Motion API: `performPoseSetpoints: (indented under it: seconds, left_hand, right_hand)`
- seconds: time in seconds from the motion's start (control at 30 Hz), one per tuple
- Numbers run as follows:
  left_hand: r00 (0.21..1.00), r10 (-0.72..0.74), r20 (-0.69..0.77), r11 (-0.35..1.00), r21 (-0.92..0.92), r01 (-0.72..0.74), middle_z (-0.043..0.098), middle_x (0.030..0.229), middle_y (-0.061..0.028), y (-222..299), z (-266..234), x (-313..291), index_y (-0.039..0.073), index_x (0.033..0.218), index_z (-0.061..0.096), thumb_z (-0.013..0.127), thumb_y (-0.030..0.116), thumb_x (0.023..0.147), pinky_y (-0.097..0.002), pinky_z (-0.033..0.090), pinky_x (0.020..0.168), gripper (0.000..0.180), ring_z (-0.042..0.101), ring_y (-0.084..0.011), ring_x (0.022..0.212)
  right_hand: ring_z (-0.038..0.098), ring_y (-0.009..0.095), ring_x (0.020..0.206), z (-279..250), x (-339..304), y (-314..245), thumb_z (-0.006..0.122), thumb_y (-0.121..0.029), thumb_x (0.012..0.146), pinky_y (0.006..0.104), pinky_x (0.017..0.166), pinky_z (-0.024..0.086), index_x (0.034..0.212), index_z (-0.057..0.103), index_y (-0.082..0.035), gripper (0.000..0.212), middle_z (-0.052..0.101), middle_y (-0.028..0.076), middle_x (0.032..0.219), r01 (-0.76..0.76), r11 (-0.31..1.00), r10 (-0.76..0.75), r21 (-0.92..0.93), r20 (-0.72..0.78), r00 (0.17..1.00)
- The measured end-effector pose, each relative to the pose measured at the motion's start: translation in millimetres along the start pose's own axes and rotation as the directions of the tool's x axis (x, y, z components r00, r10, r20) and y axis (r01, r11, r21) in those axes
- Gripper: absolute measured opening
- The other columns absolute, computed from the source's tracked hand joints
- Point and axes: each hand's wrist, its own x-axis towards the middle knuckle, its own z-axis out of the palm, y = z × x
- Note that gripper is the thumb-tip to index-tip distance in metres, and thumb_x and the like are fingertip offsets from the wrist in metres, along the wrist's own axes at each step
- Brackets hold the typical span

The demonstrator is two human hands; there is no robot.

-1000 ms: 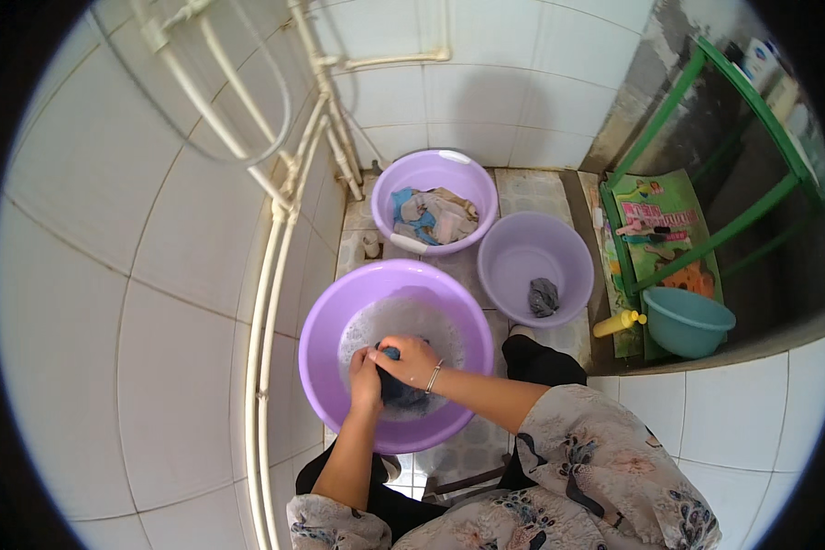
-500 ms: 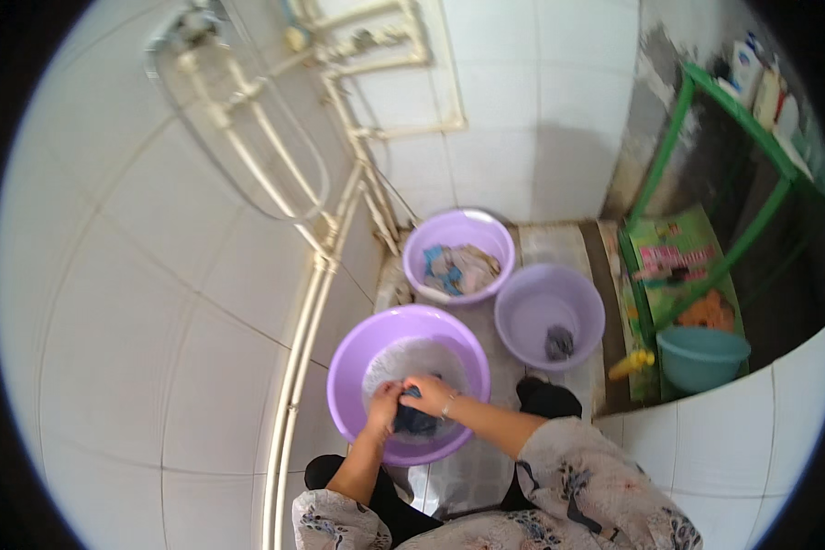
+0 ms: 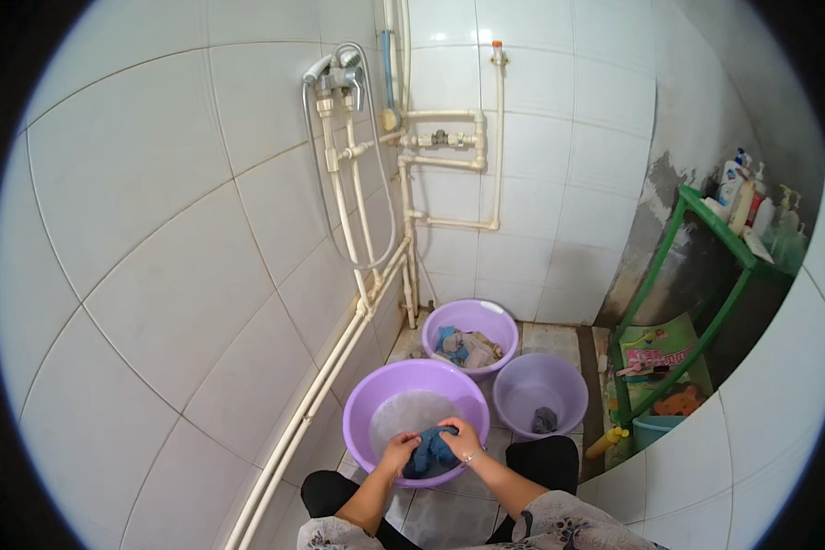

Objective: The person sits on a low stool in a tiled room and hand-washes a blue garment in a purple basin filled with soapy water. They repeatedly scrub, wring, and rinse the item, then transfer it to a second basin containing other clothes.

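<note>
A large purple basin [image 3: 368, 411] with soapy water stands on the tiled floor in front of me. Over its near rim, my left hand [image 3: 398, 451] and my right hand [image 3: 462, 440] both grip a wet dark blue cloth [image 3: 428, 452], one hand on each side of it. Behind it, a second purple basin [image 3: 472, 318] holds a pile of mixed clothes. To the right, a third purple basin [image 3: 545, 378] holds one small dark garment [image 3: 544, 420].
White pipes, a tap and a shower hose [image 3: 350, 165] run along the tiled walls at left and back. A green metal rack [image 3: 701, 302] with bottles, a green bag and a teal bowl [image 3: 655, 428] stands at right. A yellow bottle [image 3: 607, 443] lies on the floor.
The view has tilted upward, so the basins sit lower in the picture and more wall and piping shows. Both hands stay on the blue cloth in the large basin.
</note>
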Motion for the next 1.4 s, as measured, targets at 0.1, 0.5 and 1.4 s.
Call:
performPoseSetpoints:
  seconds: [0.1, 0.5, 1.4]
  left_hand:
    - [0.998, 0.048, 0.038, 0.992, 0.116, -0.052, 0.061, 0.089, -0.0057, 7.2, 7.3, -18.0, 0.0, 0.098, 0.059, 0.06, 0.006, 0.082, -0.0254, 0.045, 0.074, 0.017, 0.056, -0.0135, 0.08]
    - [0.85, 0.471, 0.237, 0.757, 0.387, -0.527, 0.061, 0.098, -0.0196, 34.3, -7.2, -32.5, 0.002, 0.108, 0.056, 0.059, 0.007, 0.068, -0.0383, 0.045, 0.083, 0.04, 0.058, -0.0344, 0.095]
    - [0.885, 0.446, 0.137, 0.73, 0.517, -0.448, 0.059, 0.072, -0.0069, 79.3, -19.2, -36.2, 0.001, 0.087, 0.06, 0.057, 0.02, 0.086, -0.0291, 0.043, 0.062, 0.019, 0.053, -0.0143, 0.066]
  right_hand:
    - [0.058, 0.014, 0.087, 11.4, -17.8, -0.3, 0.06, -0.003, 0.076, 0.0268, 0.08, 0.045, 0.091, 0.063, -0.003, 0.016, 0.064, 0.005, 0.089, -0.054, 0.998, 0.055, 0.011, -0.041, 0.998]
    - [0.058, 0.012, 0.079, 18.2, -6.1, -58.8, 0.062, -0.005, 0.076, 0.0265, 0.074, 0.047, 0.092, 0.064, -0.004, 0.016, 0.063, 0.004, 0.085, 0.12, 0.964, -0.111, -0.238, 0.052, 0.992]
    - [0.055, 0.009, 0.084, -15.9, 42.8, -68.8, 0.063, -0.012, 0.082, 0.0231, 0.077, 0.045, 0.097, 0.062, -0.002, 0.018, 0.061, 0.001, 0.09, 0.055, 0.995, -0.074, 0.079, 0.255, 0.964]
